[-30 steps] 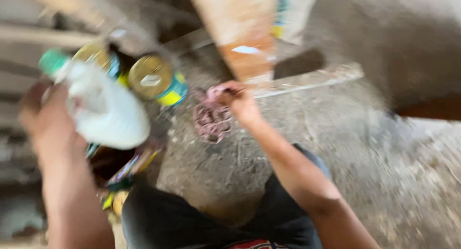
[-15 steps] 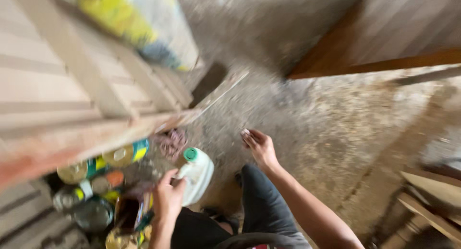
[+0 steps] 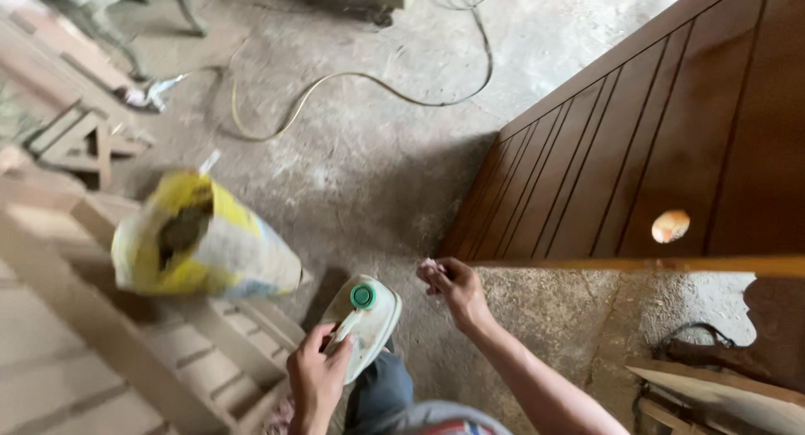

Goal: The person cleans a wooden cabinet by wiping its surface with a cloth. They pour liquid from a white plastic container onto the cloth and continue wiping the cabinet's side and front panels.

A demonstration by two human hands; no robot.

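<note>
1. Yellow sack (image 3: 201,238) left of the jug, up on pale wood slats (image 3: 101,334).
2. White jug (image 3: 367,322), green cap, now low by the knee; left hand (image 3: 317,376) gripping its handle.
3. Right hand (image 3: 453,286) right of the jug, now off the pink rag, fingers pinched, maybe holding something tiny.
4. Brown door (image 3: 671,141) far right of the jug.

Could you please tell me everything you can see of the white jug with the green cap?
The white jug looks like plastic, with a round green cap screwed on and a moulded handle. The left hand grips that handle, holding the jug above the person's knee. The right hand is beside it, apart. Its contents cannot be seen.
</note>
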